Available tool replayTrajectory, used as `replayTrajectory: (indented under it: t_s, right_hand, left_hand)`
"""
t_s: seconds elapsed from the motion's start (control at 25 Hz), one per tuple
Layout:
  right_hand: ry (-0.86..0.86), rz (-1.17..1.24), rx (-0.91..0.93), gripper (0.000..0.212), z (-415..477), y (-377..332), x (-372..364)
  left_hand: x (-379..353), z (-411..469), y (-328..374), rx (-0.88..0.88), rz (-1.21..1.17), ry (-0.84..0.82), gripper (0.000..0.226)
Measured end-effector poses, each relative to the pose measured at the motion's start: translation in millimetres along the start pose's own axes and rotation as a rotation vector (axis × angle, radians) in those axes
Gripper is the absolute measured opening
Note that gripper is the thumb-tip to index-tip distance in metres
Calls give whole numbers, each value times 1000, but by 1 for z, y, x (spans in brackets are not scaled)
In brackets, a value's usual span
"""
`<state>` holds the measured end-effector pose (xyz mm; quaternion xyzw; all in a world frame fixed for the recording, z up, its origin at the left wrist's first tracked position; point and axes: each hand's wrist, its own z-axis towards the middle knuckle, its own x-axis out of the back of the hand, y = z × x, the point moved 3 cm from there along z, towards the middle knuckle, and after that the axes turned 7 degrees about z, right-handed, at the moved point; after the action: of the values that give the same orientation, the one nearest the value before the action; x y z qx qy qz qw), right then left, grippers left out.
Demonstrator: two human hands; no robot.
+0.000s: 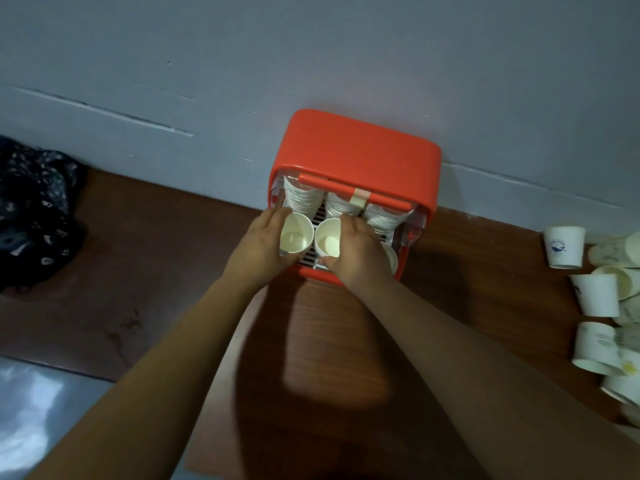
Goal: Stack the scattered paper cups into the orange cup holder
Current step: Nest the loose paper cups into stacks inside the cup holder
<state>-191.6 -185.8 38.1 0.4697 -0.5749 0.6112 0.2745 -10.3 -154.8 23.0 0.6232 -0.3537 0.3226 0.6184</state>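
Observation:
The orange cup holder [353, 147] stands against the wall on the brown table, its front open. Inside it lean three stacks of white paper cups [299, 199]. My left hand [259, 244] grips one paper cup [295, 237], mouth facing me, over the holder's slotted white tray. Beside it my right hand [356, 247] grips a second paper cup [327, 242], also mouth up. The two cups almost touch. A third cup [393, 259] peeks out behind my right wrist at the holder's front right.
Several loose paper cups [597, 294] lie scattered at the table's right edge, one upside down [564, 247] nearest the holder. A dark patterned cloth [33, 209] sits at the far left. The grey wall runs right behind the holder.

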Motion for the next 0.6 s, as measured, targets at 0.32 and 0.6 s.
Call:
replayTrajectory:
  t_s: [0.32,0.6]
  right_hand:
    - [76,144,40,56,-66,34,57]
    - [6,86,-266,64,-157,151,88]
  left_hand:
    - [2,-42,33,127,23,140,74]
    - [-8,-68,91,230,189,213,68]
